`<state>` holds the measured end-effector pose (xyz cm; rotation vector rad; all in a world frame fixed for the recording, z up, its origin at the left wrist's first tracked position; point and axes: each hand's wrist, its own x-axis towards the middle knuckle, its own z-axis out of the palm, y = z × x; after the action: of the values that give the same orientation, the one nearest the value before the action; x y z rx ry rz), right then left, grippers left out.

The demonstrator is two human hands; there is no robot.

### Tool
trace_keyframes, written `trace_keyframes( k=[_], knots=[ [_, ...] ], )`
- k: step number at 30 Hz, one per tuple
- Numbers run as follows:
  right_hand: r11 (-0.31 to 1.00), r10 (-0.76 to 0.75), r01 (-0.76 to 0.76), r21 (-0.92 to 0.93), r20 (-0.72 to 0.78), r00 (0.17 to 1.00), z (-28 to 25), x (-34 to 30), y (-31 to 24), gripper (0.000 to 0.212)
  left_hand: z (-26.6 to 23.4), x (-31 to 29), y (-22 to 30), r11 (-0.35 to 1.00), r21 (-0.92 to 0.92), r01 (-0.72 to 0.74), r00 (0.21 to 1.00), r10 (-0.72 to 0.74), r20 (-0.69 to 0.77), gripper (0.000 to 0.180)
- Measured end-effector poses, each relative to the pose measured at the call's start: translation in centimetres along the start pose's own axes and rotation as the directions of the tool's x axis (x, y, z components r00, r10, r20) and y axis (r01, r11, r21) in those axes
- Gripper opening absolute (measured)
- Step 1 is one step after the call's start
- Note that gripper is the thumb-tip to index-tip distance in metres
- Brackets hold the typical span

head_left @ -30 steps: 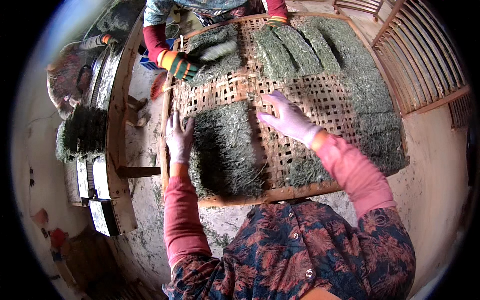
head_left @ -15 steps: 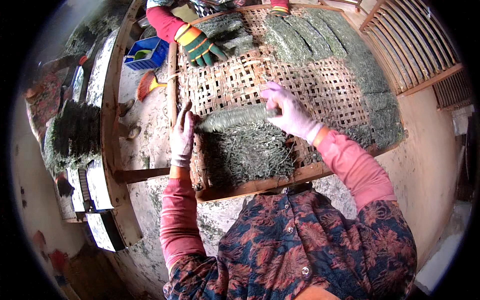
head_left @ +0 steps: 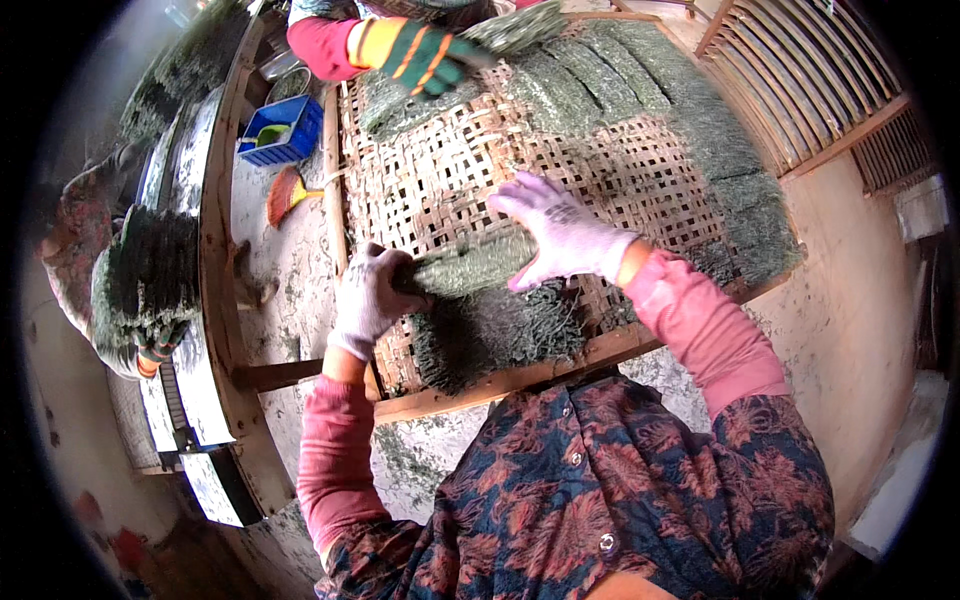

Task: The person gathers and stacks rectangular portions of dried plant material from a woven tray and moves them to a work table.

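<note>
A thick bundle of grey-green strands [head_left: 475, 262] lies crosswise near the front of a woven slatted tray [head_left: 440, 205]. My left hand [head_left: 372, 300], in a pale glove, is closed round the bundle's left end. My right hand [head_left: 568, 232], gloved alike, has its fingers spread, with the thumb and fingertips on either side of the right end; whether it touches the strands is hard to tell. A dark mat of loose strands [head_left: 500, 335] lies just in front of the bundle, partly blurred.
Across the tray a co-worker's green-and-orange glove [head_left: 430, 58] is near a lifted bundle [head_left: 515, 28]. Flat strips of strands [head_left: 585, 80] cover the tray's far right. At left are a blue crate [head_left: 283, 130], a brush [head_left: 287, 195] and a wooden frame [head_left: 222, 250]. A slatted rack [head_left: 800, 75] stands right.
The bundle has come slightly nearer me. My left fingers have curled round its end, while my right hand has spread open. The co-worker's glove has moved back, and a far bundle is now lifted.
</note>
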<state>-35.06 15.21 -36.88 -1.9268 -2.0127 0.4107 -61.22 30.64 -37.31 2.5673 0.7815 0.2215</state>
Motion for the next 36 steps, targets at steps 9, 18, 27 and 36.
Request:
trace_keyframes(
  k=[9,18,27,36],
  knots=[
    [0.977,-0.207,0.173,-0.121,-0.379,0.902,-2.9,-2.5,5.0,0.065,3.2,-3.3,4.0,0.997,-0.083,-0.005,0.859,-0.038,-0.510,0.093],
    [0.861,-0.346,0.042,-0.508,-0.521,0.780,-13.3,-6.4,21.6,0.080,8.3,-7.0,6.4,0.938,-0.238,0.253,0.773,-0.344,-0.532,0.068],
    [0.645,-0.215,-0.152,-0.749,-0.369,0.904,-11.2,-0.7,28.7,0.073,9.3,-6.4,10.0,0.952,-0.155,0.264,0.789,-0.306,-0.533,0.061],
    [0.310,0.226,-0.174,-0.935,-0.105,0.969,-15.2,-2.7,20.3,0.057,7.5,-5.6,9.3,0.966,0.047,0.255,0.839,-0.197,-0.507,0.061]
  ],
)
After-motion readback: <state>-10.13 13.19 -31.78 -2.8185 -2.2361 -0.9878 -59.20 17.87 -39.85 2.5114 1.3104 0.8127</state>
